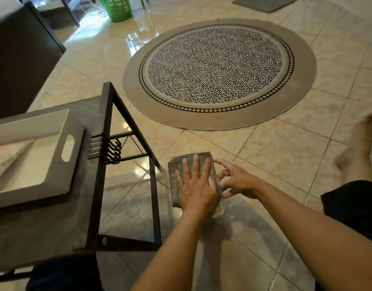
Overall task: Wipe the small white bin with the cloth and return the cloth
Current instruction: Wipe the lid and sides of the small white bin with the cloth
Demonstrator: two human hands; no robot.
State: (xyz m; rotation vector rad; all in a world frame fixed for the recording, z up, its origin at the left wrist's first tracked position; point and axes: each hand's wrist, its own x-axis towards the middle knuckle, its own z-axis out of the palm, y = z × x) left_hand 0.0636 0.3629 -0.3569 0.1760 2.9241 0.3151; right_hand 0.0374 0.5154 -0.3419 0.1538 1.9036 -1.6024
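The small white bin point(54, 164), rectangular with a slot handle, sits on a dark low table point(90, 206) at the left. A folded grey-brown cloth point(176, 185) lies low over the tiled floor, right of the table's frame. My left hand point(194, 185) rests flat on top of the cloth, palm down and fingers spread. At the cloth's right edge my right hand point(236, 181) has its fingers curled on the fabric. A pale thing under the cloth's near corner is too hidden to identify.
The table's black metal frame point(153, 196) with several hooks stands just left of the cloth. A round patterned rug point(218, 70) lies ahead. A green basket point(117, 7) is far back, a dark cabinet point(19, 59) at left, and my bare foot point(357, 148) at right.
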